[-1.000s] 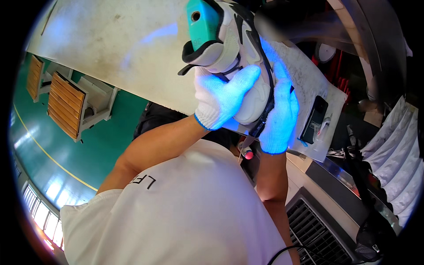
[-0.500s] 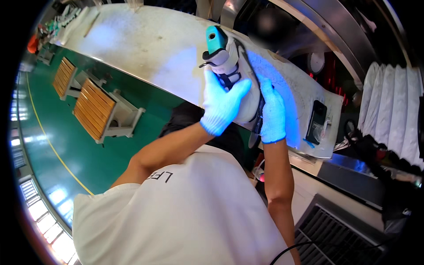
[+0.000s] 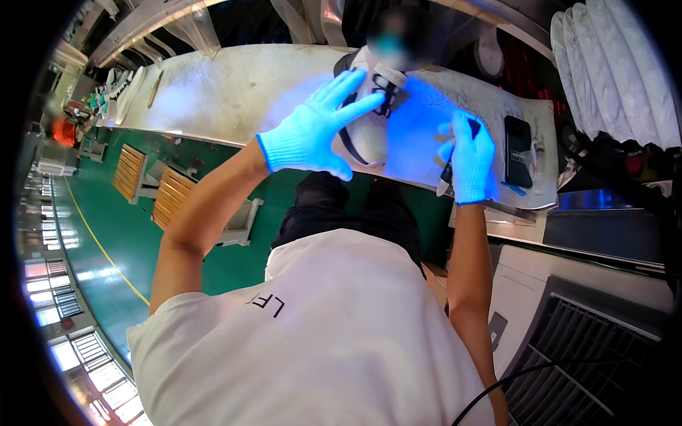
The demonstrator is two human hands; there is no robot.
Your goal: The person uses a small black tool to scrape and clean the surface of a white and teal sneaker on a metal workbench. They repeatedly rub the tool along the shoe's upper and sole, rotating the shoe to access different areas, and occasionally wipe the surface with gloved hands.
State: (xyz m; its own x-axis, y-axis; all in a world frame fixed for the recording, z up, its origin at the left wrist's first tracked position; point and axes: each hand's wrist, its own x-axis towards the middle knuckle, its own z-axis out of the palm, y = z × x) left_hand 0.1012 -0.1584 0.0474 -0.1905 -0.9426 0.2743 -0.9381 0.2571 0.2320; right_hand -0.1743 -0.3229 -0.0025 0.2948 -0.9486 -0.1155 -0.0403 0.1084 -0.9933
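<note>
A white and black shoe (image 3: 368,145) with a strap and buckle-like fitting rests on the bench in front of me, tilted and lit blue. Something teal shows at its far end, where the picture is blurred. My left hand (image 3: 316,128), in a light glove, is spread open at the shoe's left side. Its fingers reach over the upper; whether they press on it I cannot tell. Right of the shoe and apart from it, my gloved right hand (image 3: 470,157) is closed around a slim dark-handled tool (image 3: 446,177) with a pale lower end. Its exact kind is hidden by the fingers.
The worn pale bench (image 3: 234,85) runs across in front of me. A dark phone (image 3: 518,150) lies near its right end. White ducting (image 3: 597,71) hangs at the upper right. Slatted wooden stands (image 3: 174,199) sit on the green floor at left.
The shoe has been set down on the bench from between both hands. My left hand has opened and moved left; my right hand has moved away to the right with the tool. My view has turned.
</note>
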